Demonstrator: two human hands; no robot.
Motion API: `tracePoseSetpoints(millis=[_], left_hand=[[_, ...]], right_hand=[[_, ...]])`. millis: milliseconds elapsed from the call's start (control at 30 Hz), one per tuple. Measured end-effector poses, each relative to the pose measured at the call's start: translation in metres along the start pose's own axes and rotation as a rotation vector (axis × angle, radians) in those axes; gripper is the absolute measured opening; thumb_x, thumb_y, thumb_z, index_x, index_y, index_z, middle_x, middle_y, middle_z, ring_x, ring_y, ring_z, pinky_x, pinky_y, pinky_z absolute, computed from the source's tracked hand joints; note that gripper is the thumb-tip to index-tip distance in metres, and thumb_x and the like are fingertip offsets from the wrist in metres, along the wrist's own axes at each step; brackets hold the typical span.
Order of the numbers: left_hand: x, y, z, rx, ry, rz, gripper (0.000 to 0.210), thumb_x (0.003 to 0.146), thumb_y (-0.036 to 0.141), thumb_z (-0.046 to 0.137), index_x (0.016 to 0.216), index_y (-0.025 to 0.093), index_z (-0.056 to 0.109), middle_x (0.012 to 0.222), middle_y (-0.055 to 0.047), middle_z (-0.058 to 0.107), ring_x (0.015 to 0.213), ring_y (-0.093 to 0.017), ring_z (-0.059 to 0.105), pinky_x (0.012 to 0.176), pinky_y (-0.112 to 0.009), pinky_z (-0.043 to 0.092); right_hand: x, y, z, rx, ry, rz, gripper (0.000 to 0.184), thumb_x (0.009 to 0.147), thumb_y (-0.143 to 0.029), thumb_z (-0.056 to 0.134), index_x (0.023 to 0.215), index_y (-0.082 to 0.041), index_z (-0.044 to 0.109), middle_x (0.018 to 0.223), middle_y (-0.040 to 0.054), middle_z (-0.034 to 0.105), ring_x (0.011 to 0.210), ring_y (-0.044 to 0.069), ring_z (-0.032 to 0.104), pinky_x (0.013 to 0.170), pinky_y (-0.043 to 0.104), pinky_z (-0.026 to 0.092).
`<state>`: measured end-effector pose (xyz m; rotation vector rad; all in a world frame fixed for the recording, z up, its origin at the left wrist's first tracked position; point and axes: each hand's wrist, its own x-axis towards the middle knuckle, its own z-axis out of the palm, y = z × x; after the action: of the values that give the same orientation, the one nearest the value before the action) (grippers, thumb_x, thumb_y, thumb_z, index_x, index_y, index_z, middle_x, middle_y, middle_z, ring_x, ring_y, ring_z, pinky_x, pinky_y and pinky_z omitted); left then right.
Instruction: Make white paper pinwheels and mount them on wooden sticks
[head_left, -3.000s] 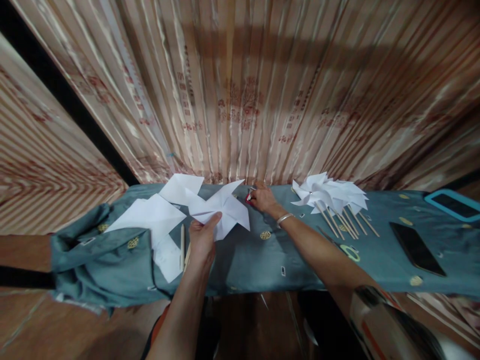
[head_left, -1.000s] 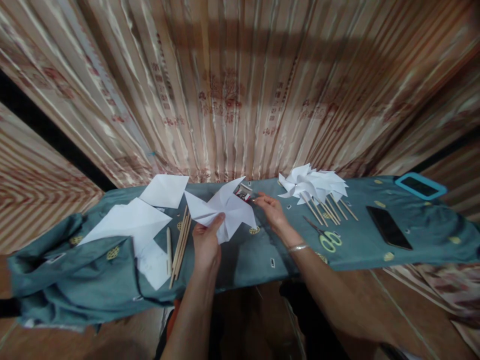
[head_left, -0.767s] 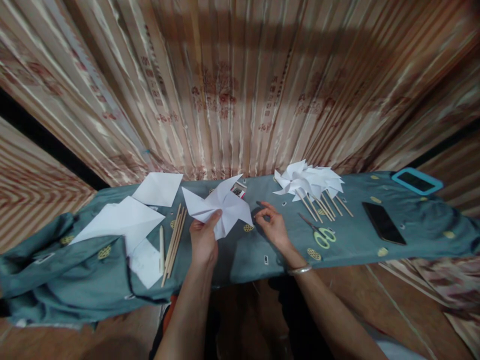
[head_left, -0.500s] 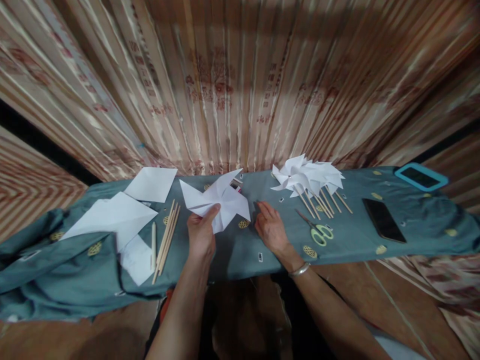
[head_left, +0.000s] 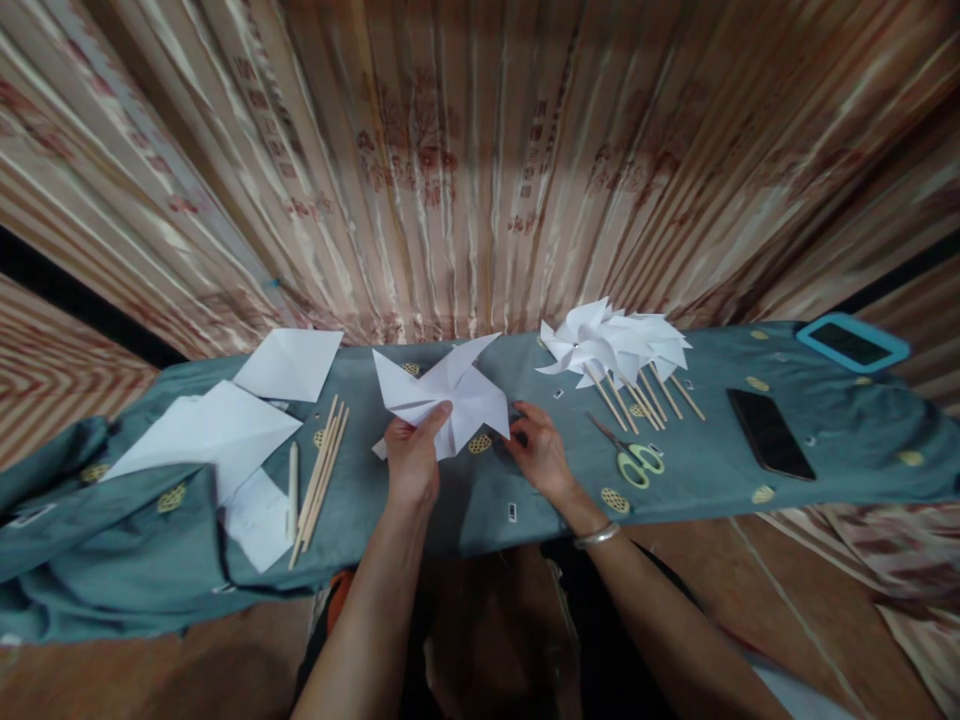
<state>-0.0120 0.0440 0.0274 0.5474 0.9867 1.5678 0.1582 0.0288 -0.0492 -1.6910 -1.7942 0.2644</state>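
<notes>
My left hand is closed on a white paper pinwheel, its thumb pressed on the folded middle. The cut blades spread out around that thumb, with no stick visible on it. At the lower right blade, my right hand has its fingers curled together and pinches the paper tip. A silver bangle circles the right wrist. Green-handled scissors lie just right of that hand. Left of my left hand are several thin wooden sticks and a pale, thicker stick.
Finished pinwheels on sticks lie overlapping at the back right. White paper sheets are spread over the left of the green cloth. A black phone and a blue-framed device lie at right. A patterned curtain hangs behind.
My right hand has gone from resting flat on the cloth to a curled grip at the pinwheel's blade. The pinwheel has shifted slightly right and hides the small item behind it.
</notes>
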Motion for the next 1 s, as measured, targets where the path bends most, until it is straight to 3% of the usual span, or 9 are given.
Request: tracePoseSetpoints(millis=[133, 500, 667, 1000], left_hand=[[-0.001, -0.002, 0.001, 0.014, -0.027, 0.004, 0.035, 0.050, 0.025, 0.087, 0.080, 0.013, 0.073, 0.074, -0.004, 0.074, 0.068, -0.018, 0.068, 0.072, -0.030, 0.052], [-0.005, -0.001, 0.000, 0.025, -0.018, -0.011, 0.038, 0.048, 0.026, 0.087, 0.081, 0.013, 0.074, 0.075, -0.005, 0.074, 0.070, -0.020, 0.069, 0.073, -0.032, 0.052], [-0.005, 0.000, -0.003, 0.018, -0.010, -0.022, 0.037, 0.048, 0.025, 0.087, 0.080, 0.013, 0.074, 0.076, -0.004, 0.075, 0.069, -0.019, 0.068, 0.073, -0.031, 0.052], [-0.010, 0.003, -0.009, 0.043, -0.031, -0.016, 0.031, 0.052, 0.023, 0.084, 0.079, 0.013, 0.074, 0.076, -0.005, 0.075, 0.067, -0.018, 0.068, 0.070, -0.030, 0.052]], right_hand=[[0.001, 0.003, 0.001, 0.030, 0.006, 0.092, 0.009, 0.076, -0.014, 0.064, 0.072, -0.021, 0.068, 0.123, 0.0117, 0.064, 0.123, 0.026, 0.054, 0.102, 0.041, 0.043], [0.005, 0.006, 0.009, 0.072, 0.042, 0.124, 0.009, 0.071, -0.018, 0.070, 0.064, -0.021, 0.066, 0.126, 0.0105, 0.062, 0.122, 0.027, 0.054, 0.100, 0.040, 0.044], [0.005, 0.005, 0.009, 0.063, 0.029, 0.145, 0.006, 0.069, -0.017, 0.073, 0.069, -0.021, 0.069, 0.128, 0.0117, 0.060, 0.125, 0.028, 0.051, 0.102, 0.043, 0.042], [-0.009, 0.004, 0.008, 0.006, 0.016, 0.011, 0.006, 0.075, -0.017, 0.067, 0.070, -0.019, 0.068, 0.135, 0.0153, 0.055, 0.134, 0.032, 0.041, 0.108, 0.049, 0.035]])
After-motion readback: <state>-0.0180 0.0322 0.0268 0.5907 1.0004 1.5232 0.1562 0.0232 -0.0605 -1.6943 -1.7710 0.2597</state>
